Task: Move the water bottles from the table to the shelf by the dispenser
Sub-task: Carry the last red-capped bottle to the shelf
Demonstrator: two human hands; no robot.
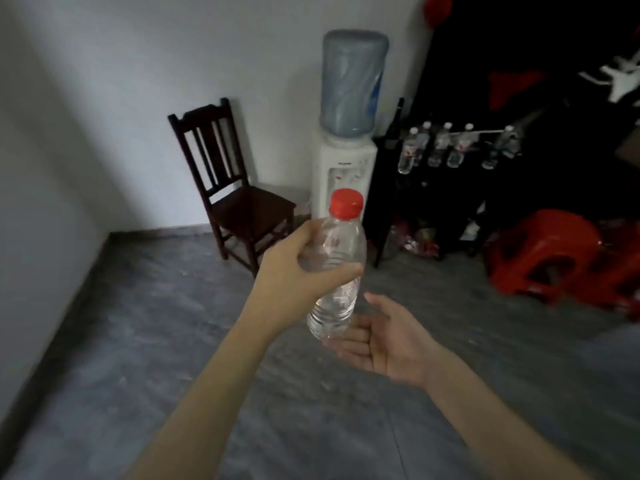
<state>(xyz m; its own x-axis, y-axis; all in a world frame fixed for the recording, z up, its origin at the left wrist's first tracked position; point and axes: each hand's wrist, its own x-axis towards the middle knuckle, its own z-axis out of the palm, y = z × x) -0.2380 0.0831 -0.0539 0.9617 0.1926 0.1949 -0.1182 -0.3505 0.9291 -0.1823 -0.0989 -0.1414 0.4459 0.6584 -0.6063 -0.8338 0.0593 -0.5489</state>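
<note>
While the left hand (294,268) grips the clear plastic water bottle with a red screw cap (337,268) round its upper body, cap up and tilted slightly toward one o'clock, the right hand (377,337) lies open, palm up, just under the bottle's base; whether its fingers touch the base is hard to tell. From the hands, the dark shelf (446,188) lies at about one o'clock, immediately right of the white water dispenser with a blue jug on top (348,133). On it a row of clear, white-capped bottles (446,147) already stands, with what looks like a gap toward the row's right end. Since the bottle's long axis is nearly upright, it should need little turning before being set down. Grey floor lies open straight ahead; a dark wooden chair (228,181) stands at eleven o'clock, and red plastic stools (554,254) crowd the floor at three o'clock, narrowing the approach on that side.
</note>
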